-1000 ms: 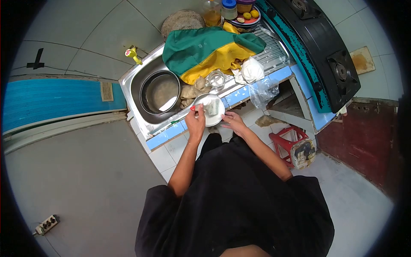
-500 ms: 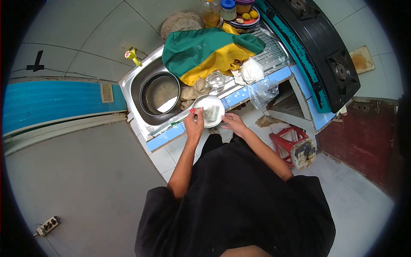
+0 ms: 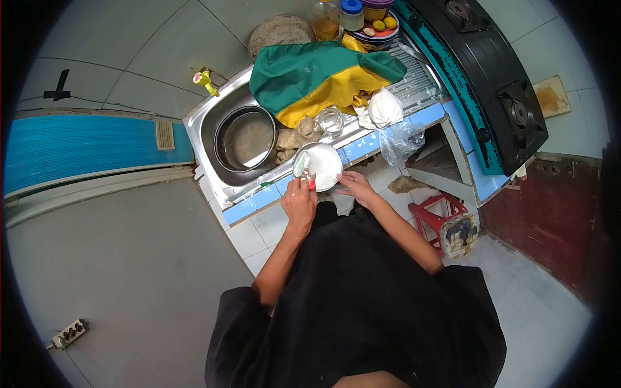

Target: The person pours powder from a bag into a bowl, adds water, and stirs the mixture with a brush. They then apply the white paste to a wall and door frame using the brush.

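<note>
A white bowl (image 3: 327,169) is held in front of me at the sink's front edge. My right hand (image 3: 356,187) grips its right rim between thumb and fingers. My left hand (image 3: 300,202) reaches over the near left rim, its fingers closed on a small red-ended thing (image 3: 312,185) whose kind I cannot make out. A pale greenish-white mass (image 3: 301,163) lies against the bowl's left inner side, just beyond those fingertips. Behind the bowl are crumpled beige cloths (image 3: 294,138) and a clear glass (image 3: 330,121).
A dark round pan (image 3: 246,140) holding liquid sits in the steel sink basin (image 3: 213,123). Green and yellow cloth (image 3: 310,77) covers part of the drainboard. A white bundle (image 3: 385,107), a clear plastic bag (image 3: 402,143), a gas stove (image 3: 475,84) and a red stool (image 3: 443,220) are rightward.
My left hand has moved from the bowl's left rim down and right, and the red end now points into the bowl. The pale mass has shifted from the middle to the left side.
</note>
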A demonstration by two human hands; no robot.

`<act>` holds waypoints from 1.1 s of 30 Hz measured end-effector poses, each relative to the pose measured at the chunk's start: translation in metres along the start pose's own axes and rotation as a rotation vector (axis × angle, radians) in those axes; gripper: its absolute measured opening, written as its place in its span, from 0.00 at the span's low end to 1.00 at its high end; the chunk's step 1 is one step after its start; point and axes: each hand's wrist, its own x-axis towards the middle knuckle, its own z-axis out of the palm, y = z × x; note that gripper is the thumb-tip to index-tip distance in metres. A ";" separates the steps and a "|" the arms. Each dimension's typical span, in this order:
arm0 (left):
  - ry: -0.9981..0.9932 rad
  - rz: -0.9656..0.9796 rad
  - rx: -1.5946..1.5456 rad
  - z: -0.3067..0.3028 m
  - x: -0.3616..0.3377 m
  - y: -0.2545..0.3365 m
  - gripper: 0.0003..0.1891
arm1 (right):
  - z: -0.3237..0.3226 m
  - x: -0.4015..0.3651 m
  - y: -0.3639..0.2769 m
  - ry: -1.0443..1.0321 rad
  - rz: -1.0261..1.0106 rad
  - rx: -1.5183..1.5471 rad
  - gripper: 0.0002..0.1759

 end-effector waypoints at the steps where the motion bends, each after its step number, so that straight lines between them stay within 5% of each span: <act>1: -0.013 0.002 -0.007 0.005 -0.001 0.000 0.15 | 0.000 0.000 0.000 0.003 -0.005 -0.002 0.32; 16: -0.334 0.235 -0.243 -0.002 0.019 -0.016 0.16 | -0.005 0.008 0.009 0.017 -0.042 0.012 0.27; 26: -0.177 0.062 -0.109 0.007 0.022 -0.021 0.14 | 0.000 0.003 0.007 0.046 -0.040 -0.013 0.19; 33: -0.327 0.275 -0.255 0.001 0.022 -0.021 0.15 | 0.000 0.003 0.009 0.062 -0.045 -0.006 0.19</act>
